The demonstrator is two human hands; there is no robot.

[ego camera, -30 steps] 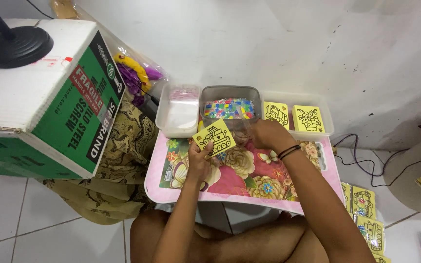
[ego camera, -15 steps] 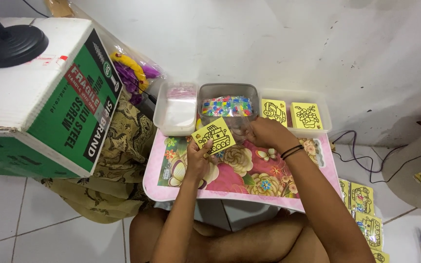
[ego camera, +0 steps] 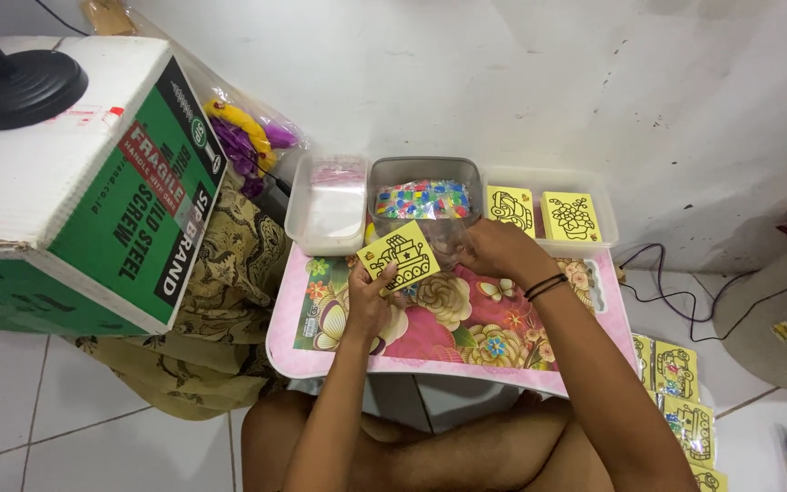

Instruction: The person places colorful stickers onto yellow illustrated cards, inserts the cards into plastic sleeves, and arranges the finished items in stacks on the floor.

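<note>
My left hand holds a small yellow card with a black line drawing above a pink floral lap table. My right hand is curled at the front rim of a clear tub of small coloured pieces, touching thin clear plastic there. What its fingers pinch is hidden. Two more yellow picture cards stand in a clear tray to the right of the tub. A tub of white material sits to the left.
A green and white cardboard box with a black round lamp base on top stands at left. A patterned cloth lies beside it. More yellow cards lie on the tiled floor at right, near black cables.
The yellow card in my left hand stays up. My right hand has shifted slightly at the tub's front rim. The view has tilted a little.
</note>
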